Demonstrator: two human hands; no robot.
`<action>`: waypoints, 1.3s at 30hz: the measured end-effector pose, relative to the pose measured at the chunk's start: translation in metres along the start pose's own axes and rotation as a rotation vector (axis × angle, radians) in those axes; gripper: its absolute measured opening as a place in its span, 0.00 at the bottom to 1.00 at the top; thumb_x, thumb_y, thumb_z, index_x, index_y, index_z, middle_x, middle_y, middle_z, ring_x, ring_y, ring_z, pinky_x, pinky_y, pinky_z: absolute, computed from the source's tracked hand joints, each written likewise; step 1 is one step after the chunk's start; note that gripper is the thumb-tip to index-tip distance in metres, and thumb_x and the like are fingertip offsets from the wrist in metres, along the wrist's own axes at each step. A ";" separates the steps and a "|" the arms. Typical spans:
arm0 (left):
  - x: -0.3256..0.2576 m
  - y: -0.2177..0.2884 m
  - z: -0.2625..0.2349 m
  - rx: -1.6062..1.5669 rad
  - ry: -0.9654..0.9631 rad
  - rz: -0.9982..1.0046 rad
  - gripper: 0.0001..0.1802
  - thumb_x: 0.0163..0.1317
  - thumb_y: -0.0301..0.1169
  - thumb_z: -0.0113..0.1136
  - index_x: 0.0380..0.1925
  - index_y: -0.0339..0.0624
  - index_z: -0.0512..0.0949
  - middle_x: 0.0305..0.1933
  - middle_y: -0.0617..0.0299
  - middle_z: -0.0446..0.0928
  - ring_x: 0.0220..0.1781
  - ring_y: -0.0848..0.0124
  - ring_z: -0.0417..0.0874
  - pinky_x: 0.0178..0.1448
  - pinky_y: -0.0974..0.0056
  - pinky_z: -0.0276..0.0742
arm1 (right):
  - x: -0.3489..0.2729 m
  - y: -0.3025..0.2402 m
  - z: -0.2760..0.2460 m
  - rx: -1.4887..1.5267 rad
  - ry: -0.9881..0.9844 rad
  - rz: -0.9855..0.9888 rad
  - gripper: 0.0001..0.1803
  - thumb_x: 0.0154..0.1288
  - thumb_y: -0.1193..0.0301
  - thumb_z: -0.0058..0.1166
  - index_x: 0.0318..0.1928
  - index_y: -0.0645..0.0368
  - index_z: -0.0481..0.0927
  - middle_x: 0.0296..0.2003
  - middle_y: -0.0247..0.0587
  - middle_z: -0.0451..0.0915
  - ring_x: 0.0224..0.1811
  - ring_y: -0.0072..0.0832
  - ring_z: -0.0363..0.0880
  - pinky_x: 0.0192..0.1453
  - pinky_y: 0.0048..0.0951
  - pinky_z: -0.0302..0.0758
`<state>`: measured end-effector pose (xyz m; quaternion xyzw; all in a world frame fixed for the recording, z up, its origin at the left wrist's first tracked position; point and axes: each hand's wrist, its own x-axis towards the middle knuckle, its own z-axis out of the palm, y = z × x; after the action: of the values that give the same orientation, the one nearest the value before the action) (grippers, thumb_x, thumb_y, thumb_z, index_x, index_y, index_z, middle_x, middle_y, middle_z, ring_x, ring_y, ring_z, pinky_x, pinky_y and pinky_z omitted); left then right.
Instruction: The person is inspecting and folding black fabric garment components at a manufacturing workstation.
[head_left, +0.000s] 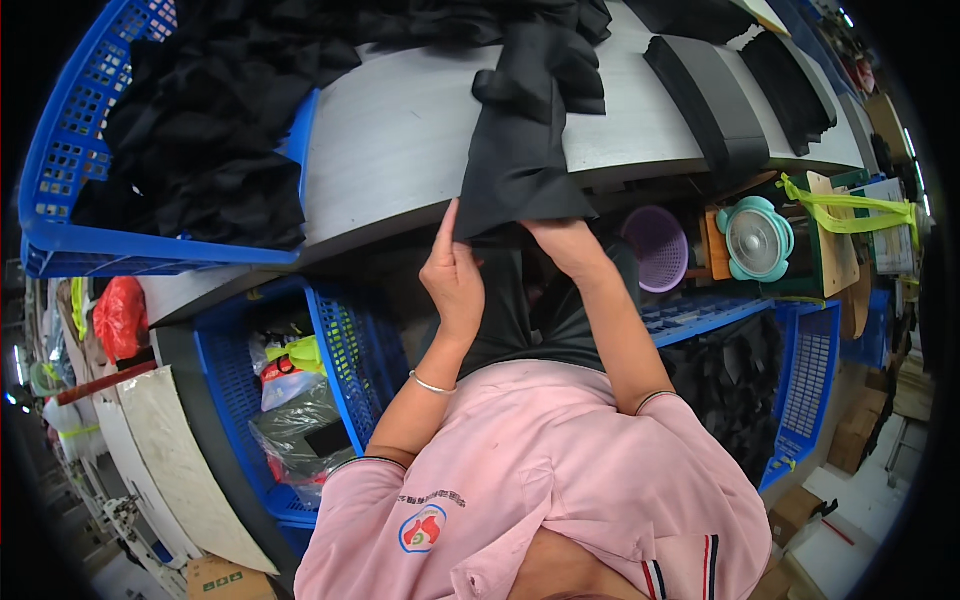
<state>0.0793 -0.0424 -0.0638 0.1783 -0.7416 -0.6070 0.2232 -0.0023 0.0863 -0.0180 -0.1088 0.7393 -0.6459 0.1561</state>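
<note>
A long piece of black fabric (pixel 520 165) hangs over the table's near edge toward me, its upper end bunched and folded on the tabletop. My left hand (pixel 457 290) is at its lower left corner, with a finger stretched up along the side edge. At the lower right edge, my right hand (pixel 568 245) grips the fabric; its fingertips are hidden behind the cloth. A heap of crumpled black fabric (pixel 220 130) fills the blue basket (pixel 160 258) at the left.
Folded black stacks (pixel 705 100) lie on the grey table (pixel 385 130) at right. Below are a blue crate (pixel 335 350) with plastic bags, a purple basket (pixel 657 250), a small teal fan (pixel 755 240), and another blue crate (pixel 805 370) holding black pieces.
</note>
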 end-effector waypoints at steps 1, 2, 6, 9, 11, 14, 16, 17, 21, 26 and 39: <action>0.003 -0.005 0.002 -0.005 -0.003 0.009 0.24 0.69 0.18 0.43 0.63 0.35 0.76 0.26 0.58 0.80 0.26 0.76 0.79 0.36 0.67 0.81 | 0.005 0.005 -0.013 0.077 -0.142 0.036 0.21 0.61 0.76 0.66 0.55 0.67 0.80 0.52 0.38 0.81 0.55 0.28 0.77 0.63 0.33 0.73; 0.004 -0.019 0.004 -0.122 0.008 -0.086 0.23 0.70 0.19 0.42 0.62 0.34 0.77 0.28 0.59 0.80 0.27 0.77 0.79 0.36 0.67 0.81 | 0.009 0.009 -0.016 0.123 -0.159 0.077 0.19 0.62 0.76 0.65 0.53 0.67 0.81 0.50 0.41 0.83 0.53 0.32 0.79 0.61 0.34 0.75; -0.003 -0.048 0.027 -0.402 -0.064 -0.307 0.20 0.72 0.22 0.42 0.59 0.31 0.78 0.36 0.61 0.81 0.30 0.76 0.81 0.37 0.68 0.83 | 0.023 0.081 -0.002 -0.962 0.160 -0.495 0.13 0.58 0.76 0.55 0.45 0.66 0.82 0.41 0.61 0.82 0.47 0.52 0.82 0.51 0.43 0.79; -0.003 -0.041 0.038 -0.530 -0.107 -0.330 0.16 0.75 0.26 0.45 0.53 0.29 0.79 0.36 0.60 0.81 0.29 0.76 0.81 0.36 0.69 0.82 | 0.010 0.063 0.022 -1.090 0.320 -0.439 0.11 0.59 0.76 0.53 0.43 0.64 0.82 0.36 0.55 0.83 0.38 0.52 0.83 0.43 0.49 0.80; -0.002 -0.049 0.038 -0.594 -0.160 -0.505 0.14 0.75 0.29 0.47 0.45 0.29 0.80 0.37 0.60 0.81 0.30 0.75 0.81 0.35 0.69 0.80 | 0.009 0.033 0.024 -1.066 0.201 -0.288 0.12 0.60 0.76 0.52 0.43 0.64 0.81 0.38 0.55 0.83 0.39 0.52 0.83 0.44 0.49 0.80; -0.001 -0.045 0.041 -0.587 -0.208 -0.469 0.12 0.73 0.29 0.52 0.38 0.31 0.80 0.36 0.62 0.80 0.31 0.77 0.80 0.36 0.68 0.77 | 0.003 0.030 0.033 -1.133 0.210 -0.334 0.14 0.63 0.73 0.50 0.48 0.63 0.80 0.44 0.59 0.82 0.46 0.52 0.83 0.50 0.50 0.79; -0.004 -0.033 0.050 -0.692 -0.119 -0.439 0.13 0.72 0.32 0.54 0.33 0.33 0.80 0.30 0.66 0.79 0.30 0.80 0.77 0.36 0.69 0.73 | -0.005 0.054 0.041 -1.210 0.464 -0.719 0.17 0.65 0.69 0.52 0.53 0.60 0.80 0.47 0.59 0.82 0.49 0.52 0.83 0.55 0.50 0.78; -0.002 -0.038 0.047 -0.688 -0.125 -0.439 0.13 0.72 0.32 0.54 0.33 0.33 0.80 0.30 0.66 0.79 0.30 0.80 0.77 0.36 0.69 0.73 | -0.001 0.055 0.039 -1.210 0.470 -0.715 0.17 0.65 0.69 0.52 0.53 0.60 0.80 0.47 0.59 0.82 0.49 0.52 0.83 0.55 0.50 0.78; -0.004 -0.052 0.038 -0.578 -0.343 -0.567 0.16 0.70 0.31 0.55 0.25 0.35 0.80 0.28 0.69 0.78 0.30 0.81 0.75 0.35 0.70 0.71 | 0.003 0.040 0.032 -0.952 0.051 -0.076 0.20 0.65 0.67 0.56 0.57 0.54 0.80 0.51 0.58 0.81 0.54 0.52 0.81 0.60 0.54 0.75; -0.005 -0.063 0.042 -0.577 -0.490 -0.567 0.13 0.69 0.28 0.51 0.38 0.30 0.82 0.37 0.61 0.83 0.39 0.76 0.82 0.42 0.69 0.76 | 0.013 0.061 0.015 -1.051 -0.106 -0.153 0.18 0.70 0.63 0.49 0.56 0.54 0.78 0.42 0.57 0.84 0.43 0.50 0.86 0.44 0.48 0.82; -0.024 -0.011 -0.001 -0.162 -0.164 -0.098 0.05 0.63 0.21 0.67 0.37 0.36 0.80 0.32 0.70 0.76 0.25 0.85 0.72 0.27 0.76 0.66 | -0.008 0.066 -0.004 -1.134 -0.164 -0.221 0.12 0.69 0.63 0.52 0.46 0.53 0.84 0.36 0.45 0.85 0.33 0.46 0.85 0.35 0.45 0.82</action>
<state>0.1001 -0.0326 -0.0775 0.1454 -0.6963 -0.6877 0.1454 0.0065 0.1021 -0.0818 -0.3015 0.9393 -0.1512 0.0618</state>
